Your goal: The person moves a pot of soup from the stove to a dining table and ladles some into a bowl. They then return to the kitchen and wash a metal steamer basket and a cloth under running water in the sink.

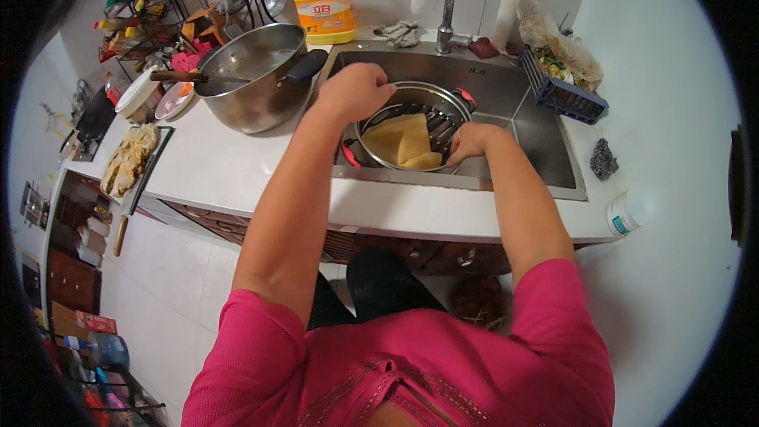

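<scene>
In the sink (536, 130) stands a metal pot with red-and-black handles (351, 154). A round steel steamer insert (440, 124) with a perforated bottom sits at its mouth, tilted or slightly raised; how far it is seated is hard to tell. On its bottom lies a folded tan sheet (403, 137), of a material I cannot make out. My left hand (356, 92) pinches the insert's rim at the far left. At the near right side, my right hand (474, 141) grips the rim, its fingertips partly hidden.
Left of the sink stands a large steel pot (249, 104) with a wooden-handled utensil across it. Behind are a yellow detergent jug (324, 9) and a faucet (445, 32). A blue basket of scraps (566, 92) sits right, near a steel scourer (603, 160) and white tub (624, 213).
</scene>
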Available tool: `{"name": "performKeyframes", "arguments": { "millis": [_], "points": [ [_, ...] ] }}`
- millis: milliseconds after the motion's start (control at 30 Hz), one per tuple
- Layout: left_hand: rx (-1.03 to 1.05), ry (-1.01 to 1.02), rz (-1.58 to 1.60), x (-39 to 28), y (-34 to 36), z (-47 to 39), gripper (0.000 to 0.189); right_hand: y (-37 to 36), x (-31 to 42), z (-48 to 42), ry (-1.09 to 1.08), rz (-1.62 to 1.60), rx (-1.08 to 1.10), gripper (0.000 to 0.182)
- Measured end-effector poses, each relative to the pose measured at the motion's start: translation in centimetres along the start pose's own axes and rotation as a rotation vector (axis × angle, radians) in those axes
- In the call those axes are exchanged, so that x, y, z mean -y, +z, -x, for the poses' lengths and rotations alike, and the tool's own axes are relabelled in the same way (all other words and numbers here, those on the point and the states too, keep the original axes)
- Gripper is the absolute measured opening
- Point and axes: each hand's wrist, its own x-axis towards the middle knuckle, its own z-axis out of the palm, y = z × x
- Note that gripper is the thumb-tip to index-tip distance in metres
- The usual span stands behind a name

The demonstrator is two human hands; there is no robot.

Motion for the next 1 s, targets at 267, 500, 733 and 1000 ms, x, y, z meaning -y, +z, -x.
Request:
{"name": "performKeyframes", "arguments": {
  "millis": [267, 500, 733, 1000],
  "points": [
    [0.435, -0.392, -0.085, 10.0, 8.9, -1.1, 0.045, -2.7, -3.3, -0.2, 0.205, -0.195, -0.941, 0.041],
    [0.591, -0.433, -0.096, 11.4, 10.7, -1.5, 0.027, -10.2, -2.5, -10.0, 0.159, -0.87, -0.903, 0.042],
    [0.475, -0.487, 0.023, 5.3, 7.5, -2.2, 0.03, -14.1, -17.9, -18.6, 0.122, 0.037, -1.261, 0.037],
    [0.362, -0.558, 0.015, 6.9, 6.6, -1.3, 0.039, -10.2, -2.0, -13.2, 0.433, -0.658, -1.466, 0.041]
  ]
}}
